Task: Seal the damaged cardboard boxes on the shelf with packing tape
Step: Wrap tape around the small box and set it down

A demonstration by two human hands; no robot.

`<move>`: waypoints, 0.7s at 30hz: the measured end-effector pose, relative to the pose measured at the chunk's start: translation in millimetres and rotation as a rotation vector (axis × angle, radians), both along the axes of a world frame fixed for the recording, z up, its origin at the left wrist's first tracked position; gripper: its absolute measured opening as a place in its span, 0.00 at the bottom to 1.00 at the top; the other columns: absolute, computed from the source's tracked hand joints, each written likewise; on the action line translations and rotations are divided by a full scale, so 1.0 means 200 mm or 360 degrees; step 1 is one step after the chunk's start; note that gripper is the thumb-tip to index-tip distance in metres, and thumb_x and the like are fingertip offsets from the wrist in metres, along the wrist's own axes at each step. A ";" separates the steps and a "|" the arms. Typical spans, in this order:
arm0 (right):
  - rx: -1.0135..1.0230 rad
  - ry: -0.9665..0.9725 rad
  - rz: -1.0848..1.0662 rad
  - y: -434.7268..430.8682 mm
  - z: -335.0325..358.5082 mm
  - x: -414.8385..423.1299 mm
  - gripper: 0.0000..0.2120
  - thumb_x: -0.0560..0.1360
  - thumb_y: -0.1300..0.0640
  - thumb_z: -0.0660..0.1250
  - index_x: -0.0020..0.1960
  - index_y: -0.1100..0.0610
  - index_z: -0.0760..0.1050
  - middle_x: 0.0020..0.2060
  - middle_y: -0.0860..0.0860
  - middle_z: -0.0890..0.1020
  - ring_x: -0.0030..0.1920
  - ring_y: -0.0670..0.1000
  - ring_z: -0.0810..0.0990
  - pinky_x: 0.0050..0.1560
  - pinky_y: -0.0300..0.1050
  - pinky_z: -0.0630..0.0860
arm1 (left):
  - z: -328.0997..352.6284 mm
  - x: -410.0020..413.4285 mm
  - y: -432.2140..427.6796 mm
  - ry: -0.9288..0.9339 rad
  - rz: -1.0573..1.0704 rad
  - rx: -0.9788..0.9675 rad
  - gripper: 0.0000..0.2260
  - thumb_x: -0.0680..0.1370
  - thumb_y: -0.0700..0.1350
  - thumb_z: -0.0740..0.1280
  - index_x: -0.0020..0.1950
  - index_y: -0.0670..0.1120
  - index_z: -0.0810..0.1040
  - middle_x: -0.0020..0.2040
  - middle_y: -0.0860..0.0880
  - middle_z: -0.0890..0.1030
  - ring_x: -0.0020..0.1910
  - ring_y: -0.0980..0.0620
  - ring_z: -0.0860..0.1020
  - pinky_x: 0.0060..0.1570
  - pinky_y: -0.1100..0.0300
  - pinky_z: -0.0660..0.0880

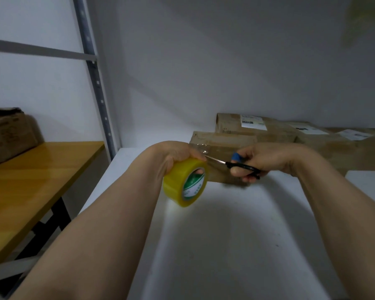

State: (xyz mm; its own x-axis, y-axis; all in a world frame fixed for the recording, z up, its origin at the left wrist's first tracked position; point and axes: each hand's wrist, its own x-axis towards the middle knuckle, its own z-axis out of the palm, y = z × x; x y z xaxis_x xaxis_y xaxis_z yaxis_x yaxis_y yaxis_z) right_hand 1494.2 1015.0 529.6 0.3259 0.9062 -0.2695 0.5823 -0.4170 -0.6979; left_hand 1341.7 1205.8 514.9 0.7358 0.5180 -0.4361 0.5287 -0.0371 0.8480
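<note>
One broad white shelf (225, 234) carries several cardboard boxes (275, 131) along its back edge, leaving bare board on our side to work in. Our nearest box (223, 140) lies just beyond us, long axis running left to right, clear tape (200, 147) over its left end. Our left hand (175, 153) is curled round the yellow tape roll (180, 180) at that end; our right hand (262, 158), close beside, grasps the scissors (243, 166), blades pointing left at the roll. We judge the cut falls in the short gap between roll and box
</note>
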 end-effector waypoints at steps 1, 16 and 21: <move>-0.0069 0.0000 -0.0004 0.00 -0.02 0.00 0.21 0.66 0.43 0.80 0.51 0.53 0.78 0.38 0.51 0.84 0.38 0.48 0.81 0.45 0.43 0.76 | 0.00 0.00 0.00 0.0016 -0.0004 0.0016 0.22 0.70 0.49 0.79 0.61 0.43 0.80 0.53 0.39 0.84 0.51 0.39 0.83 0.50 0.47 0.81; -0.0581 -0.0347 -0.0077 -0.09 -0.09 -0.03 0.28 0.67 0.54 0.82 0.61 0.53 0.72 0.42 0.51 0.85 0.41 0.50 0.84 0.43 0.45 0.81 | 0.01 -0.06 0.03 -0.0018 -0.0062 0.0020 0.19 0.73 0.49 0.75 0.62 0.43 0.82 0.53 0.40 0.85 0.53 0.41 0.82 0.63 0.45 0.76; -0.0786 -0.1056 0.0209 0.00 -0.09 -0.22 0.24 0.69 0.45 0.79 0.58 0.54 0.74 0.51 0.49 0.79 0.46 0.51 0.75 0.46 0.46 0.72 | 0.01 -0.09 0.03 -0.0067 -0.0081 -0.0016 0.16 0.69 0.47 0.75 0.55 0.44 0.87 0.56 0.38 0.85 0.60 0.39 0.81 0.63 0.42 0.76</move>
State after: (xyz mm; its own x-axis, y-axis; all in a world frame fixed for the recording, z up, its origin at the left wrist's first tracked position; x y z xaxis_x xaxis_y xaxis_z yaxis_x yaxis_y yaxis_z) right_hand 1449.6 1015.7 512.3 0.4569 0.7759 -0.4351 0.8731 -0.4848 0.0523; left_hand 1323.1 1210.8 517.1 0.7789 0.4754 -0.4091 0.4901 -0.0544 0.8700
